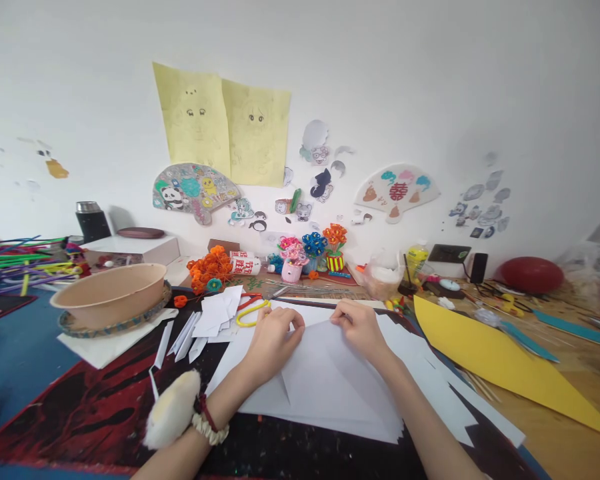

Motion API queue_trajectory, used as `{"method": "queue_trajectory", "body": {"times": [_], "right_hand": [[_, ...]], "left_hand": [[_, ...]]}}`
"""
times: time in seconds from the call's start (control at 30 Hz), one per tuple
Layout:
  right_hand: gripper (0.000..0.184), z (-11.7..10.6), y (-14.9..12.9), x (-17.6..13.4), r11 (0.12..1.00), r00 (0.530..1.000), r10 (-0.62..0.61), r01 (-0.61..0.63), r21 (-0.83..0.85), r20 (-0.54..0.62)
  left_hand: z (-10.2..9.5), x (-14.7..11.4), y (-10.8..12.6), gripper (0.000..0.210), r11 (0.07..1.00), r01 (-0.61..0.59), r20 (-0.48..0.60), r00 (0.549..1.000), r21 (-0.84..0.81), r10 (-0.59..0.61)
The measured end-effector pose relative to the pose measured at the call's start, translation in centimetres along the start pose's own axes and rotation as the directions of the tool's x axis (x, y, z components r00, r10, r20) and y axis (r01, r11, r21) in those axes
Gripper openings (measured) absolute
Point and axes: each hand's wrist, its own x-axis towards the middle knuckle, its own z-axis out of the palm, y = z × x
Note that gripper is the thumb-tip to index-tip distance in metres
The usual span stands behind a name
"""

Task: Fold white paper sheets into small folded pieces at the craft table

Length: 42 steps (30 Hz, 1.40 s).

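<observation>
My left hand (276, 335) is closed, its thumb and fingers pinched at the upper left edge of a white sheet of paper (337, 367). Across from it, my right hand (359, 325) pinches the same sheet's upper edge. The sheet lies over more white paper (425, 373) fanned out to the right. Just beyond my left hand are yellow-handled scissors (249, 316), partly covered. Small cut paper pieces (217, 313) and narrow folded strips (185, 340) are heaped to the left. A scrunchie and a fluffy white pad (173, 410) are on my left wrist.
A black and red mat (95, 420) lies under the paper. At left stands a beige basin (113, 287); yellow card (500, 363) lies at right. Orange pipe-cleaner flowers (210, 268), small flower pots (335, 250) and a plastic cup (381, 273) line the back by the wall.
</observation>
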Motion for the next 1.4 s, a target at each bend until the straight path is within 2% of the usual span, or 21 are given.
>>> {"method": "queue_trajectory", "body": {"times": [0.2,0.3,0.47,0.57,0.67,0.8,0.97,1.4], "right_hand": [[0.019,-0.3,0.7,0.0,1.0,1.0,0.014,-0.014,-0.023,-0.014],[0.019,-0.3,0.5,-0.1,0.999,1.0,0.017,-0.017,-0.029,-0.012],[0.019,1.0,-1.5,-0.4,1.0,0.998,-0.016,0.017,-0.011,0.053],[0.019,2.0,-2.8,-0.6,0.997,0.991,-0.081,0.083,-0.006,0.109],[0.02,2.4,-3.5,-0.7,0.991,0.985,-0.132,0.134,-0.012,0.112],[0.02,2.4,-3.6,-0.8,0.989,0.985,-0.146,0.147,-0.007,0.096],[0.02,2.3,-3.3,-0.8,0.987,0.981,-0.162,0.163,-0.007,0.104],[0.02,1.9,-2.9,-0.7,0.988,0.987,-0.141,0.145,-0.046,0.082]], "left_hand": [[-0.5,0.1,-0.2,0.009,0.999,0.043,-0.024,0.999,-0.03,-0.044],[-0.8,0.0,-0.1,0.009,0.998,0.038,-0.041,0.998,0.041,-0.037],[-0.4,-0.4,0.9,0.016,0.932,-0.119,-0.024,0.99,0.341,0.136],[0.2,-0.5,1.2,0.019,0.891,-0.186,0.006,0.98,0.413,0.201],[0.6,-0.6,1.2,0.016,0.925,-0.153,0.0,0.987,0.348,0.163],[0.7,-0.5,0.7,0.01,0.989,-0.058,0.005,0.998,0.137,0.058],[0.9,0.0,-0.1,0.008,0.992,0.061,0.058,0.997,-0.114,-0.055],[0.7,0.0,-0.3,0.009,0.994,0.037,0.037,0.999,-0.106,-0.033]]}}
